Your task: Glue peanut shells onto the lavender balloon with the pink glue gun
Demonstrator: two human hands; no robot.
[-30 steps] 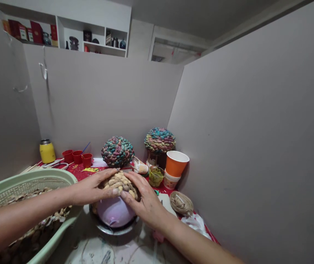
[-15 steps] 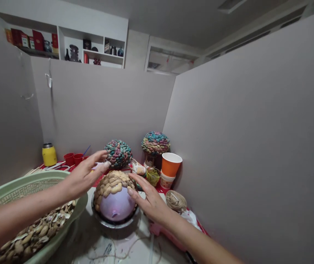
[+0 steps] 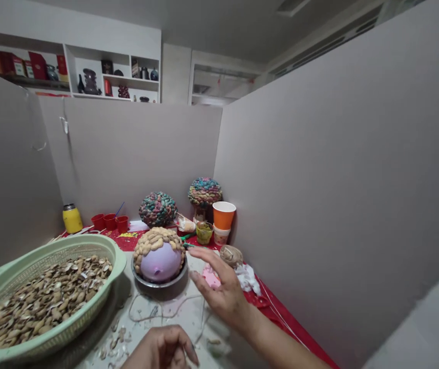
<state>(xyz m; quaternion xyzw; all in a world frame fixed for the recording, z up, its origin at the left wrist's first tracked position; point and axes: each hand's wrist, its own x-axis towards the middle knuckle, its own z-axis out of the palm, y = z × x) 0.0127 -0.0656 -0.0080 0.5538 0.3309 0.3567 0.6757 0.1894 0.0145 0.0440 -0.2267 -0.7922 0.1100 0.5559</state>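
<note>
Lilac balloon [image 3: 161,264], capped and flanked by peanut shells [image 3: 152,237], resting with the apparent knot [image 3: 158,270] facing the near side, in a shallow metal bowl [image 3: 160,284] on the pale desk [image 3: 188,319], just right of the green colander [image 3: 119,261]. Right hand [image 3: 225,294] near the balloon but apart from it, thumb and fingers spread in a wide, bare grip; left hand [image 3: 161,348] low and closer to the body, fingers curled in a narrower grip, inner side hidden, so impossible to tell whether around a shell or nothing. Step in hand, by judgement: adding and settling shells on the bare skin of the balloon. For good work, choose unbroken pieces from the loose shells [image 3: 61,292] in the colander rather than scraps [image 3: 117,338] off the desk; start along the lower edge of the covered cap and tuck each piece snugly against its neighbours. Press with flat fingertips, never with nails or a sharp shell rim, probably the likeliest cause of a burst. Brace the far side with the opposite palm to prevent a roll in the bowl. Check both flanks for gaps before turning the bowl.
</note>
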